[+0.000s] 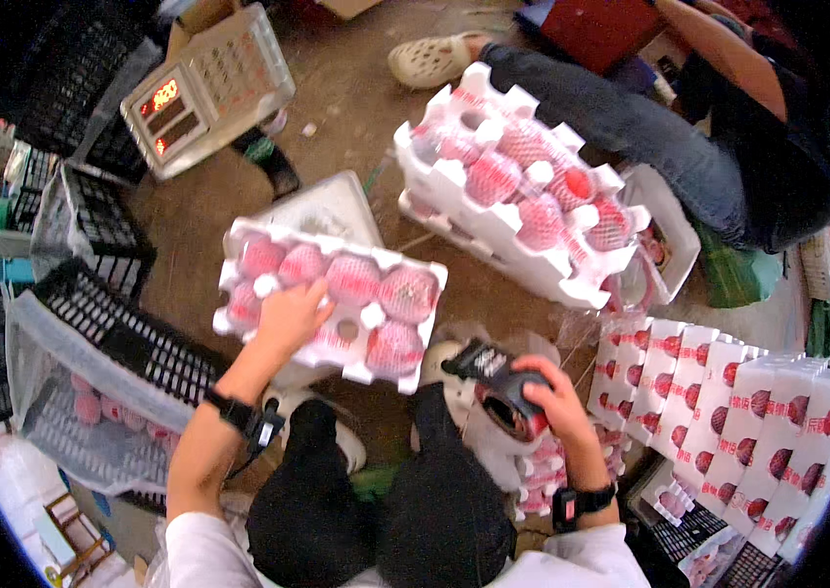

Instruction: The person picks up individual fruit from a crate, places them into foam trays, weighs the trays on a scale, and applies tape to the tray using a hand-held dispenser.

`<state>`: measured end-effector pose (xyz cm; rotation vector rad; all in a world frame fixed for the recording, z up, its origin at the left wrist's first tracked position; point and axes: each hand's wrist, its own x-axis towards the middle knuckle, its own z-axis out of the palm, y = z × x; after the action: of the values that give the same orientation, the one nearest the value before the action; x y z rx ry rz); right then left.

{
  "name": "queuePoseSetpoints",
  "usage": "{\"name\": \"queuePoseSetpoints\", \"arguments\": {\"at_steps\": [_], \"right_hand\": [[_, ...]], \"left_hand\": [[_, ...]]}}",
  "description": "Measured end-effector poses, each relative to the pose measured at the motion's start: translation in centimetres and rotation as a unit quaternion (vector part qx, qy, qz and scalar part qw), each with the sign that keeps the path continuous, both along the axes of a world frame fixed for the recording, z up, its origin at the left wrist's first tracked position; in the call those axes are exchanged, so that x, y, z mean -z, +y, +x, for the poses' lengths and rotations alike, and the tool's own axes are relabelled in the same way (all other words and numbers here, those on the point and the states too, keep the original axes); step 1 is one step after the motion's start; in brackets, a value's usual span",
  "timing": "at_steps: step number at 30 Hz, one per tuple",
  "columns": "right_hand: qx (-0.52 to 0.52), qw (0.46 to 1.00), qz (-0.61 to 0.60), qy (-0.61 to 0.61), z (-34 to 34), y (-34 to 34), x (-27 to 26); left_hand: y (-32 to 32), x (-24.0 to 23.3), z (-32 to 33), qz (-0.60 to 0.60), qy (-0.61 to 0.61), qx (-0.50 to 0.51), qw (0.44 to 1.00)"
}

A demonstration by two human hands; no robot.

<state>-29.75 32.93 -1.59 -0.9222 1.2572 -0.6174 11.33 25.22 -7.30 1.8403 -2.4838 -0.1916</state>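
Observation:
My left hand (293, 317) lies over a white foam tray (327, 351) of fruit in pink foam nets. Its fingers reach between the two rows; whether they grip anything is hidden. A netted fruit (353, 279) sits just beyond the fingertips, and a bare hollow (348, 328) shows to the right of the hand. The tray rests above a white box or stool (319, 209). My right hand (549, 397) holds a black-and-red hand-held tape dispenser (507, 404), to the right of the tray and over my foot.
A larger stack of foam trays (503, 253) with netted fruit stands ahead right, beside a seated person's leg (621, 125). A lit digital scale (202, 95) is at far left. Black plastic crates (128, 331) line the left side; printed cartons (724, 411) stand right.

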Motion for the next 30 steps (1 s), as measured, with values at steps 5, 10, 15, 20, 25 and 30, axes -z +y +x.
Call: {"name": "queuePoseSetpoints", "arguments": {"at_steps": [5,10,15,20,25,30], "right_hand": [[0.050,0.993,0.103,-0.014,-5.1,3.6,-2.5],[0.063,0.987,0.127,0.072,-9.5,6.8,-1.0],[-0.039,0.997,0.054,0.026,-6.1,4.0,-3.2],[-0.033,0.992,-0.110,0.056,-2.9,3.4,-0.9],[-0.177,0.932,-0.259,0.181,2.0,-1.9,3.3],[-0.363,0.670,-0.469,0.447,3.3,-5.2,11.7]], "left_hand": [[-0.5,-9.5,-6.4,0.067,0.067,0.045,0.994],[-6.0,-18.6,-14.3,0.039,0.134,0.156,0.978],[-15.0,-17.1,-20.4,-0.094,0.171,0.204,0.959],[-18.7,-14.5,-23.2,-0.094,0.105,0.157,0.977],[-15.8,-16.7,-19.8,-0.177,0.208,0.178,0.945],[-4.8,-21.7,-6.2,-0.196,0.152,0.130,0.960]]}}
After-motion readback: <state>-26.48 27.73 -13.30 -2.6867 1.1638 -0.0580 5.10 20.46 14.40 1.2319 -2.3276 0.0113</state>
